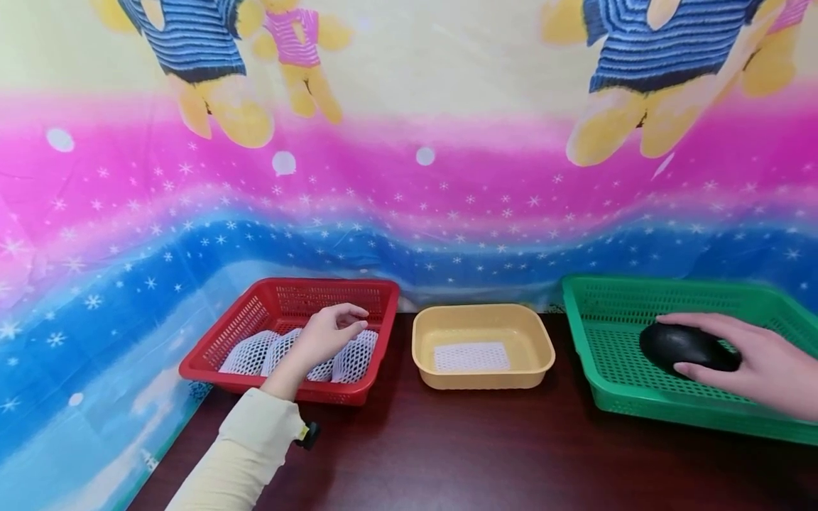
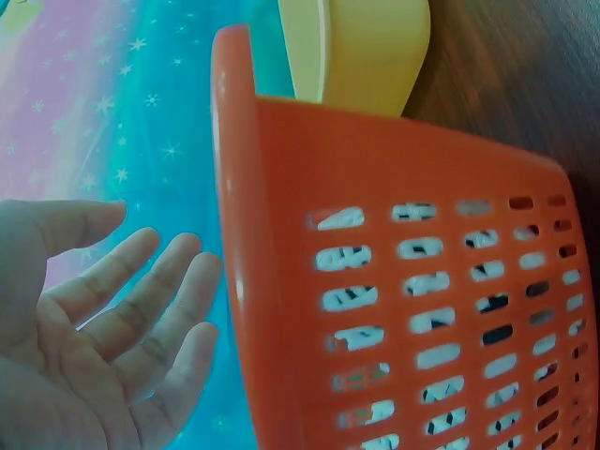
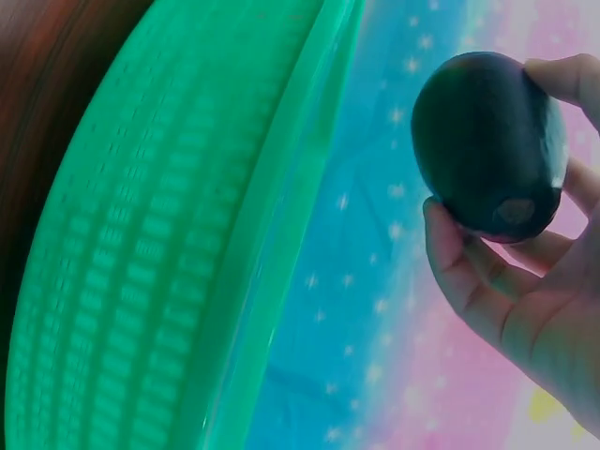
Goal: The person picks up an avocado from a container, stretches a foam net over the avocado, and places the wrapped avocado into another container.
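A smooth, black oval fruit (image 3: 487, 145) with a small pale spot at one end is gripped by my right hand (image 3: 553, 291), thumb on one side and fingers on the other. In the head view, my right hand (image 1: 760, 362) holds this black oval fruit (image 1: 684, 346) above the green basket (image 1: 581, 341). My left hand (image 1: 329, 333) hovers over the red basket (image 1: 192, 365), in which several white foam net sleeves (image 1: 246, 355) lie. In the left wrist view, the left hand (image 2: 122, 328) has loosely bent fingers and holds nothing, beside the basket's rim (image 2: 234, 234).
Between the two baskets stands a yellow tray (image 1: 482, 381) with a flat white foam net (image 1: 471, 357) in it. All three stand on a dark brown table (image 1: 473, 454). A patterned cloth (image 1: 409, 213) hangs behind and along the left side.
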The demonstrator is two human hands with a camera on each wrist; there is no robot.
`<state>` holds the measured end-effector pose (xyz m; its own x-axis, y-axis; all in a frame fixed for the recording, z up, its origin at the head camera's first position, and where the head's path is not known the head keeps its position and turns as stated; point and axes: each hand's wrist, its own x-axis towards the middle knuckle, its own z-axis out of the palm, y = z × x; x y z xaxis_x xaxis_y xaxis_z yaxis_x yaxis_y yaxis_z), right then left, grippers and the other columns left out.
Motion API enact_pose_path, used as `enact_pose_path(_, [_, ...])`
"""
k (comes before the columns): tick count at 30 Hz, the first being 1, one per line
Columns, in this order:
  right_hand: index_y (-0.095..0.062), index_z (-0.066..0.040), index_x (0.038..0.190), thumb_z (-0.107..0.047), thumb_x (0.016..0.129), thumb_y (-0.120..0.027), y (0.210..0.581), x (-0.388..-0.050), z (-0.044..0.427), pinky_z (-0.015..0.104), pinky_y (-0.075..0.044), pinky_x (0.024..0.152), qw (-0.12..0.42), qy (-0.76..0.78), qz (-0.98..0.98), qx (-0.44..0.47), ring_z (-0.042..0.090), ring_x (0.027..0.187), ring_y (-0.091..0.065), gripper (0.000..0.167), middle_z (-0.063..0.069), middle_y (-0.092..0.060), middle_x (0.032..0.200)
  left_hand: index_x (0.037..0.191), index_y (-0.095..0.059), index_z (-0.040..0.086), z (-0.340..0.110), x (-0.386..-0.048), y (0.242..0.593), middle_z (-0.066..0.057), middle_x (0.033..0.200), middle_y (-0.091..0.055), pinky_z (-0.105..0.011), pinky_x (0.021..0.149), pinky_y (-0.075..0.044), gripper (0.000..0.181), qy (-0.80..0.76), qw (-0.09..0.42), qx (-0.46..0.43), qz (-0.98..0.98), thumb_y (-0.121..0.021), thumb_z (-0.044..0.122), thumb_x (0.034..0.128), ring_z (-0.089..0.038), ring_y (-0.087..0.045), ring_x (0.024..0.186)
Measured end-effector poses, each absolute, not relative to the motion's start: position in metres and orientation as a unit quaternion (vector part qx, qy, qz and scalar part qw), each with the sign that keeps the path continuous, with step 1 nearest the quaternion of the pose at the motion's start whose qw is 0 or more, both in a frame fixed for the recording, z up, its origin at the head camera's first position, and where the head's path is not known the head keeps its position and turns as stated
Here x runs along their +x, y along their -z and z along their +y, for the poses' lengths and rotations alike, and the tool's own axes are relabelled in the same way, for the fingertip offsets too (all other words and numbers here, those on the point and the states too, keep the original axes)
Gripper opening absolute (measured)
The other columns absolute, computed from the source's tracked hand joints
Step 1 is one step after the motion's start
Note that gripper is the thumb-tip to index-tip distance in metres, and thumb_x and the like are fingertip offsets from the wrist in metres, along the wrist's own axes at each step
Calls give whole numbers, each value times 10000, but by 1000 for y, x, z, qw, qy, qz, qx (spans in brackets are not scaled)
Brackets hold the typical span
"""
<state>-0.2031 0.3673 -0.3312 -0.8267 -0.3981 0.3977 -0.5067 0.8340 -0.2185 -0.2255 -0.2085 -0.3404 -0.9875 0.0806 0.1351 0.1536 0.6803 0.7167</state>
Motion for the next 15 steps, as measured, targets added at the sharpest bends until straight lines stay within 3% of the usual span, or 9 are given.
enact_pose_path(7, [-550, -219, 1444, -266, 863, -849, 329, -195, 339, 288, -515, 571, 120, -197, -939, 256, 398, 1055, -598, 655, 182, -574, 1326, 1274, -685, 60, -195, -228, 344, -109, 1152, -707, -449, 886, -573, 306, 407, 41, -68, -910, -685, 158, 985, -273, -686, 991])
enact_pose_path(13, [-552, -342, 1447, -238, 864, -849, 332, -187, 311, 284, -543, 661, 128, -215, -914, 319, 53, 1088, -557, 662, -40, -593, 1298, 1225, -707, 66, -183, -230, 348, -94, 1153, -707, -454, 895, -568, 258, 407, 47, -80, -909, -690, 134, 977, -286, -659, 1047])
enact_pose_path(15, [-550, -351, 1447, -234, 870, -844, 333, -184, 302, 283, -541, 675, 127, -225, -906, 335, 0, 1079, -540, 659, -80, -580, 1301, 1222, -713, 82, -178, -231, 349, -86, 1157, -708, -447, 898, -568, 246, 408, 46, -82, -908, -684, 140, 985, -286, -657, 1060])
